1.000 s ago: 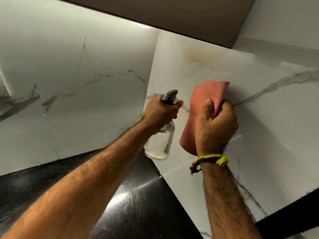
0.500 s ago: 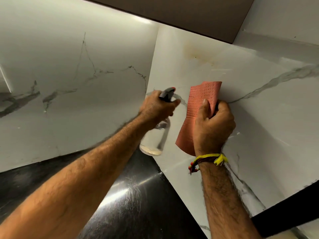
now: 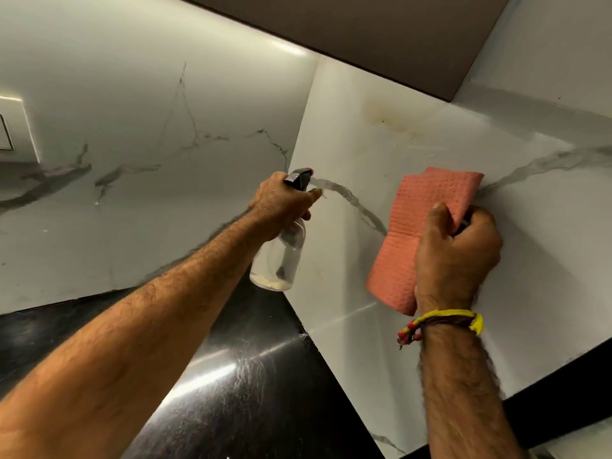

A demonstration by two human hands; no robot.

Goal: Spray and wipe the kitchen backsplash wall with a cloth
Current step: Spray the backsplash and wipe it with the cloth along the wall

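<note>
The backsplash wall [image 3: 374, 154] is white marble with grey veins and meets a second marble wall [image 3: 132, 127] in a corner. A brownish stain [image 3: 381, 115] sits high near the corner. My left hand [image 3: 281, 203] grips a clear spray bottle [image 3: 280, 260] with a black trigger head, its nozzle pointing at the right wall, a finger on the trigger. My right hand [image 3: 458, 256] holds a folded pink waffle cloth [image 3: 420, 226] against or close to the right wall, to the right of the bottle.
A glossy black countertop [image 3: 231, 385] runs below both walls. A dark cabinet underside [image 3: 381, 38] hangs overhead. A white switch plate [image 3: 10, 130] is on the left wall at the frame edge. A yellow and red thread band circles my right wrist.
The view has tilted up and left slightly. Both hands keep their grips; the cloth hand has shifted to the right, away from the bottle, opening a gap between them.
</note>
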